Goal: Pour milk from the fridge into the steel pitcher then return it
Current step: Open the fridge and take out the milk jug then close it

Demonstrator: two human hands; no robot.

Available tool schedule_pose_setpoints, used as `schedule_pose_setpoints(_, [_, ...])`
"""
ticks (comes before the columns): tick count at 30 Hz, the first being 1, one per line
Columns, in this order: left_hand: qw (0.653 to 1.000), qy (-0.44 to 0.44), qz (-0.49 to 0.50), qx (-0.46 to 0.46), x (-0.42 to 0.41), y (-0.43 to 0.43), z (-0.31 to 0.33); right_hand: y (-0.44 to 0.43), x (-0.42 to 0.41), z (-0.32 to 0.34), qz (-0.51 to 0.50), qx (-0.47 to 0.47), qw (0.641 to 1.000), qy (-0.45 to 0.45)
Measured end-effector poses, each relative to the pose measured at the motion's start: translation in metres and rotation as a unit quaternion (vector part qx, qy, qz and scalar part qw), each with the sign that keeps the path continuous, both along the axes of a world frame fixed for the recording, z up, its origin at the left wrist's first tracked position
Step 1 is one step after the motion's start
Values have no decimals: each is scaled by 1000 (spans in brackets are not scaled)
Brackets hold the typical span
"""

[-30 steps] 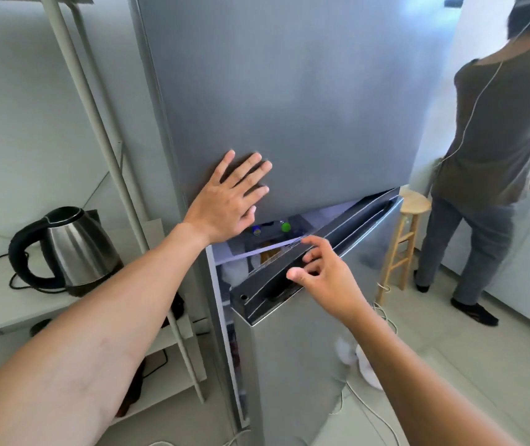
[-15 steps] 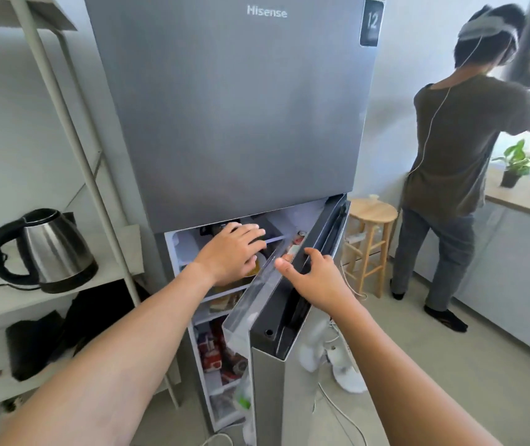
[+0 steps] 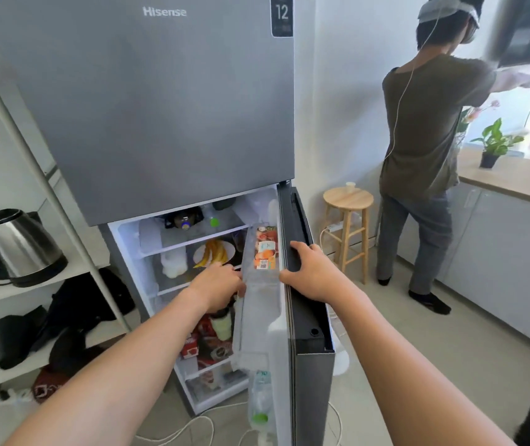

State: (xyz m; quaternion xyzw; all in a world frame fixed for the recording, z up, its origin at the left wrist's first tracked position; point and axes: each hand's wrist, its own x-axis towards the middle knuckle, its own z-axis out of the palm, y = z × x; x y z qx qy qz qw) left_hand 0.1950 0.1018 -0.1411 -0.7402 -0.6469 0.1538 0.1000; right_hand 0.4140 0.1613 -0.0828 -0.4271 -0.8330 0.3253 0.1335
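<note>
One fridge (image 3: 147,107), one kettle (image 3: 15,249), one stool (image 3: 348,201), two hands (image 3: 217,284) (image 3: 310,273), one potted plant (image 3: 492,146)

Matt grey over the fridge (image 3: 147,107), with white lettering (image 3: 164,11) and a black sticker (image 3: 282,16), bright white inside, grey again on the lower door (image 3: 313,381) under a black top edge. Orange, red and white print on the carton (image 3: 265,249), yellow-orange on a white plate (image 3: 213,252), green for the bottle cap (image 3: 260,417). Shiny steel and black on the kettle (image 3: 15,246), pale wood on the stool (image 3: 348,201) and counter (image 3: 515,178), olive for the shirt (image 3: 424,123), a green plant (image 3: 495,141) in a black pot (image 3: 487,160).
</note>
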Motion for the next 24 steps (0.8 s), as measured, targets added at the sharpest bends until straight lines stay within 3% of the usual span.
schedule_pose_setpoints(9, [992,-112,49,-28,89,39,-6,40,82,-7,-16,110,985,-135])
schedule_pose_setpoints(16, [989,-145,20,-31,161,58,-13,46,146,-19,-69,290,922,-248])
schedule_pose_setpoints(24, [984,-172,30,-19,202,81,-19,63,187,-27,-101,318,908,-253])
